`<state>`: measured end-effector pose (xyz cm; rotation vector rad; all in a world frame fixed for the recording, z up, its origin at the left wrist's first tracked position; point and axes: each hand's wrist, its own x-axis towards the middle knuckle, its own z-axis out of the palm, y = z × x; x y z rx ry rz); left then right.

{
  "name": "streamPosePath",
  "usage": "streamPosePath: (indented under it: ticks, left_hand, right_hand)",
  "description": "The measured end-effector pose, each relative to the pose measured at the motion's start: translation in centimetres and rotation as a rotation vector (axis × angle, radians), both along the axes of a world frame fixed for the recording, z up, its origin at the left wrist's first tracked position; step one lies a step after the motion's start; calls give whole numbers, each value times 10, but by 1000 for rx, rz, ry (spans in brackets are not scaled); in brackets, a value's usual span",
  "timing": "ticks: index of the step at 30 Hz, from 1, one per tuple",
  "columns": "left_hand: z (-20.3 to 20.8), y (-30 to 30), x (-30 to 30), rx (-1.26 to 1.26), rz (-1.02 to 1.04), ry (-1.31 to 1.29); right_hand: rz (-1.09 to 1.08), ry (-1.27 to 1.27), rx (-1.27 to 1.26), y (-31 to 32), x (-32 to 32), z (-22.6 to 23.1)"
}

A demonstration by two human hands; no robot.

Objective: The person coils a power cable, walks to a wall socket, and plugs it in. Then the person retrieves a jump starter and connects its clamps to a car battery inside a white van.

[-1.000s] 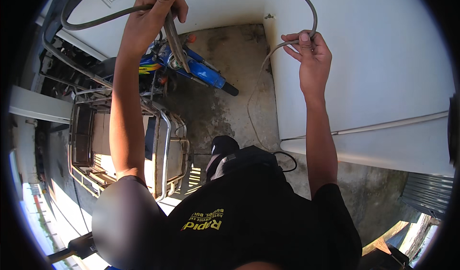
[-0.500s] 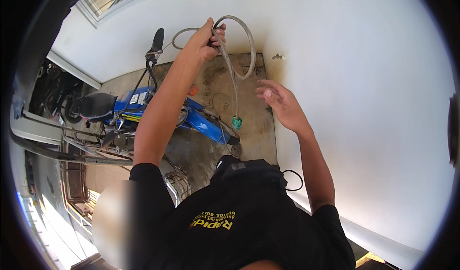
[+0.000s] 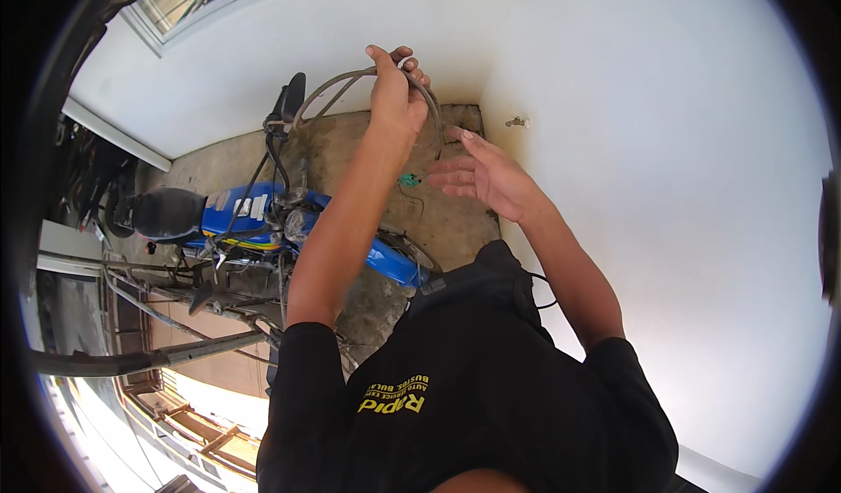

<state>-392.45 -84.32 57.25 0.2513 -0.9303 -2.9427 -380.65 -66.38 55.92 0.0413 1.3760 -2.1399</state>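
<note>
A loop of thin greyish hose point(image 3: 431, 101) hangs in my raised left hand point(image 3: 399, 90), whose fingers are closed around it. Part of the loop reaches out to the left, near the motorcycle's mirror. Just below and to the right is my right hand point(image 3: 492, 176), fingers spread and apart, holding nothing. Its fingertips come near the hanging length of hose; whether they touch it I cannot tell. A green piece point(image 3: 409, 180) shows low down beside those fingers, at the hose's lower end.
A blue motorcycle point(image 3: 236, 211) with a black seat stands at the left, partly behind my left arm. Metal tubing point(image 3: 166, 359) runs below it. A small tap point(image 3: 517, 122) sticks out of the white wall point(image 3: 666, 143) at the right. The concrete floor point(image 3: 460, 221) is stained.
My left hand has moved right and slightly down with the hose, and the loop now swings to the left. My right hand has shifted left toward the hose. The green piece has swung up and left.
</note>
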Motion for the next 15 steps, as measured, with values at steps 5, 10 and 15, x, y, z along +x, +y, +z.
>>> streamPosePath:
  ticks: [5, 10, 15]
  left_hand:
    - [15, -14, 11, 0, 20, 154]
    - [48, -26, 53, -841, -88, 489]
    - [44, -19, 43, -967, -15, 586]
  right_hand:
    - [236, 195, 397, -17, -35, -11]
    - [-393, 485, 222, 38, -79, 49]
    - [-181, 334, 35, 87, -156, 134]
